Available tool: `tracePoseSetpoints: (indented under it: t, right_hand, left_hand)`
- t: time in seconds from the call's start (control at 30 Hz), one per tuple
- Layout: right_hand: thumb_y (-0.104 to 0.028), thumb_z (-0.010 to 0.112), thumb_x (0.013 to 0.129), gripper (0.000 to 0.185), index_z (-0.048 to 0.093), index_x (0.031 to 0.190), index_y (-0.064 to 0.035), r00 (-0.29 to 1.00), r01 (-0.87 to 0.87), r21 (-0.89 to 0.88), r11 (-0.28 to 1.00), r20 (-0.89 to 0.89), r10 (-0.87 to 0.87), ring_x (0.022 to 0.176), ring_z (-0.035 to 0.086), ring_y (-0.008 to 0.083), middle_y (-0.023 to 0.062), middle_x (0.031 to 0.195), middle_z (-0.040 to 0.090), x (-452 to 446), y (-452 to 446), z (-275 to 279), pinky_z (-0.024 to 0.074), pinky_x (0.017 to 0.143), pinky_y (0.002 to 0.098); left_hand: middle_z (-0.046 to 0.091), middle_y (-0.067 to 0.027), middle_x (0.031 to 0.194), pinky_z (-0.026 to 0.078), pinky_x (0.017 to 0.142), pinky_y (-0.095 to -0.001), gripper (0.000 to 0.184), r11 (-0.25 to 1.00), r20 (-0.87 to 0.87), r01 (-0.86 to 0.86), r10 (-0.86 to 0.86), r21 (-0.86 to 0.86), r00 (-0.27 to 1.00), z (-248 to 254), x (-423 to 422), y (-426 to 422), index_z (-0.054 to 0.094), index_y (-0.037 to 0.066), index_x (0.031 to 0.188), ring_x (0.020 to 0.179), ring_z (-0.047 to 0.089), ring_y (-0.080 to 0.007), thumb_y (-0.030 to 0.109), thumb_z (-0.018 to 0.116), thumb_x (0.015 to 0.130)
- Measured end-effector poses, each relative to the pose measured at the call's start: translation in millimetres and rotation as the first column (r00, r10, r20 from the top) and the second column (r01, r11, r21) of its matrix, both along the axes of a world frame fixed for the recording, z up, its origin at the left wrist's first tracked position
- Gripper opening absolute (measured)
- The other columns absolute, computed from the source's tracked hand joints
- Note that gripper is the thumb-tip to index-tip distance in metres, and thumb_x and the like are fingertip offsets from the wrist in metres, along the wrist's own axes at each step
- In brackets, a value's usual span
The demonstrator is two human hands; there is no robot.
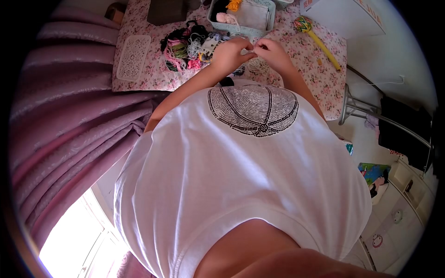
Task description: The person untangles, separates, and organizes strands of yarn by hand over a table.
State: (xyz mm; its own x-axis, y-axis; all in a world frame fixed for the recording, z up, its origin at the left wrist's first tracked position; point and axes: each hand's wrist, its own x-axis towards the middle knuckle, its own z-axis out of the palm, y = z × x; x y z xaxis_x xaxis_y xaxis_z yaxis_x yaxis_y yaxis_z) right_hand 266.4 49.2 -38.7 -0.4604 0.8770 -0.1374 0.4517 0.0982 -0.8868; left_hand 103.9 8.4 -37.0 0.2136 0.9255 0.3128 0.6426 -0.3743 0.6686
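Note:
Above the flowered table my left hand (230, 54) is closed in a pinch, thumb and forefinger pointing right. Facing it, my right hand (274, 54) is pinched too, its fingertips almost meeting those of the left. Something pale and thin may run between the fingertips, but it is too small to name. Beneath the hands lies a loose coil of white yarn (258, 66). Close by on the left is a tangled heap of yarn (178, 48) in black, pink, green and grey.
A tablecloth with pink flowers (315, 88) covers the table. At the back stands a basket (241, 30) holding yarn balls, beside a dark box (167, 11). A white lace-patterned tray (133, 58) lies left; a yellow stick with a patterned ball (324, 50) lies right. Purple curtains (79, 106) hang on the left.

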Motion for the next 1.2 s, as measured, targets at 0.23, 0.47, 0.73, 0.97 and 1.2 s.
tracePoseSetpoints:
  t: [0.23, 0.47, 0.73, 0.97, 1.2]
  right_hand:
    - [-0.020, 0.056, 0.070, 0.021, 0.056, 0.074, 0.0005, 0.999, -0.007, -0.040, 0.999, -0.032, 0.006, 0.060, 0.050, 0.0125, 0.0057, 0.065, 0.054, 7, 3, -7, 0.0399, 0.057, 0.0260]
    - [-0.019, 0.055, 0.071, 0.021, 0.055, 0.075, 0.0013, 0.989, 0.124, -0.087, 0.988, -0.075, -0.131, 0.060, 0.045, 0.0096, 0.0028, 0.064, 0.050, 33, 18, -23, 0.0375, 0.056, 0.0249]
    - [-0.016, 0.055, 0.071, 0.017, 0.056, 0.077, 0.0009, 0.991, -0.038, -0.053, 0.998, -0.130, 0.031, 0.061, 0.045, 0.0088, 0.0022, 0.065, 0.051, 8, 3, -8, 0.0379, 0.056, 0.0237]
    - [-0.016, 0.056, 0.069, 0.018, 0.056, 0.075, 0.0009, 0.993, -0.027, -0.091, 0.996, -0.120, 0.015, 0.059, 0.047, 0.0104, 0.0034, 0.065, 0.052, 12, 6, -16, 0.0381, 0.056, 0.0249]
    - [-0.019, 0.057, 0.070, 0.021, 0.055, 0.073, 0.0023, 0.985, 0.169, -0.045, 0.985, 0.039, -0.168, 0.060, 0.047, 0.0100, 0.0031, 0.065, 0.053, 37, 17, -26, 0.0385, 0.055, 0.0261]
  left_hand:
    - [0.059, -0.0064, 0.079, 0.044, 0.062, -0.0279, 0.011, 0.994, 0.078, -0.007, 0.016, -0.112, 0.997, 0, -1, -2, 0.058, 0.004, 0.081, 0.071, 0.057, -0.0187, 0.015, 0.058, 0.076]
    - [0.057, 0.0003, 0.082, 0.040, 0.064, -0.0202, 0.014, 0.925, 0.620, 0.169, 0.086, -0.341, 0.780, -31, -26, 8, 0.056, 0.002, 0.087, 0.074, 0.049, -0.0054, 0.014, 0.055, 0.081]
    - [0.059, -0.0071, 0.074, 0.042, 0.055, -0.0301, 0.020, 0.997, 0.121, 0.005, 0.004, -0.072, 0.993, -9, -2, 2, 0.060, 0.007, 0.081, 0.064, 0.054, -0.0227, 0.022, 0.065, 0.069]
    - [0.057, -0.0021, 0.073, 0.035, 0.047, -0.0230, 0.010, 0.975, 0.305, 0.058, 0.010, -0.214, 0.952, -10, -6, 0, 0.058, 0.004, 0.081, 0.051, 0.044, -0.0101, 0.012, 0.060, 0.075]
    - [0.052, 0.0010, 0.086, 0.028, 0.046, -0.0162, 0.015, 0.800, 0.903, 0.434, 0.303, -0.415, 0.306, -14, -28, 6, 0.051, 0.006, 0.087, 0.053, 0.036, -0.0031, 0.021, 0.047, 0.084]
